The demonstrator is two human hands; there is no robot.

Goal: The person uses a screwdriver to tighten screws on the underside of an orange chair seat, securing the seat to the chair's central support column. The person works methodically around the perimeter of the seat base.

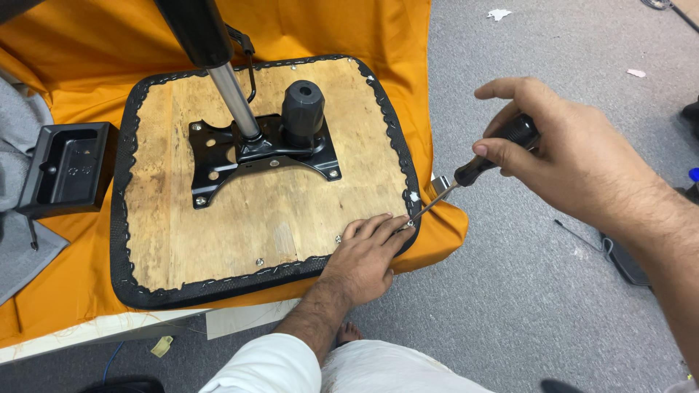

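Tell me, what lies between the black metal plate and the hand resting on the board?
Only bare wooden board, by the head view, between the metal plate and the left hand, plus one small screw beside that hand.

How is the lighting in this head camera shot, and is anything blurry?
Head view: even, soft indoor light with faint shadows; a glare streak on the metal column; the right hand and screwdriver look sharp, as does the wooden seat base.

Rough bare wood seat base point(291, 211) (glossy black metal plate point(218, 156)) on orange cloth point(335, 29).
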